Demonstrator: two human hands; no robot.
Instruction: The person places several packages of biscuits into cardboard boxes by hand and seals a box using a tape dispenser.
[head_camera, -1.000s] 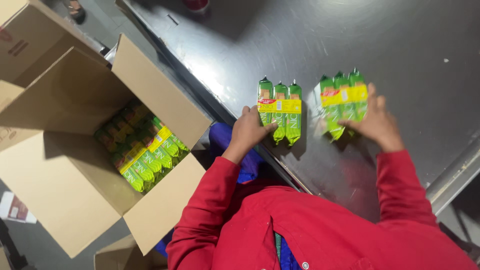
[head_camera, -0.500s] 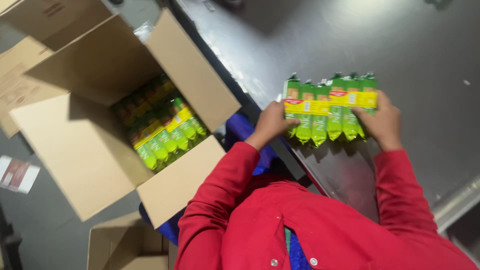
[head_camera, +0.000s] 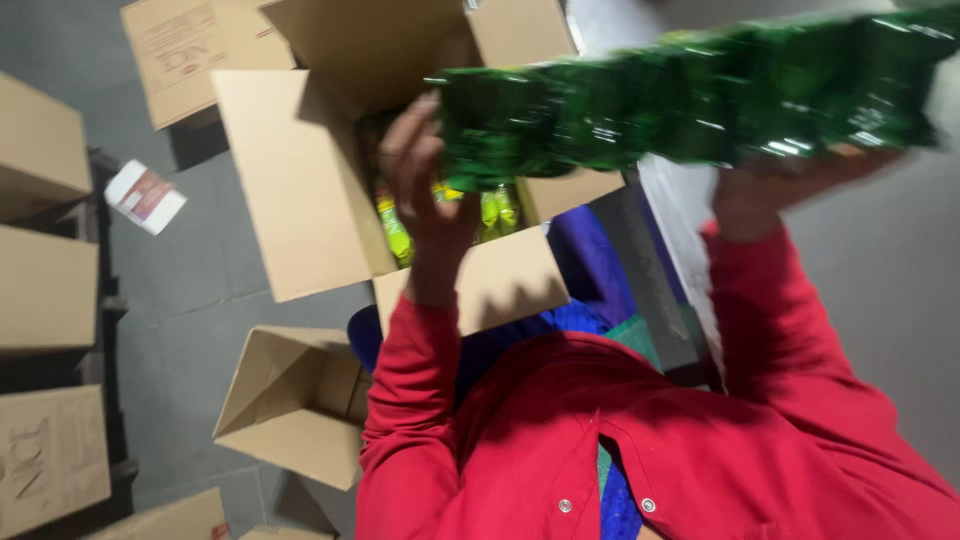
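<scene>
Both hands full of green packets over the box

I've got a blurry row of green packets (head_camera: 690, 95) lifted up, my left hand (head_camera: 425, 180) clamped on one end, right hand (head_camera: 790, 180) under the other, right above the open cardboard box (head_camera: 290, 190) with more packets (head_camera: 395, 230) inside.

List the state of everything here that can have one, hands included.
Left hand: gripping the left end of the row of green packets.
Right hand: supporting the row's right end from below.
Row of green packets: lifted, blurred.
Big cardboard box: flaps open, partly filled.
Smaller cardboard box: open.
</scene>
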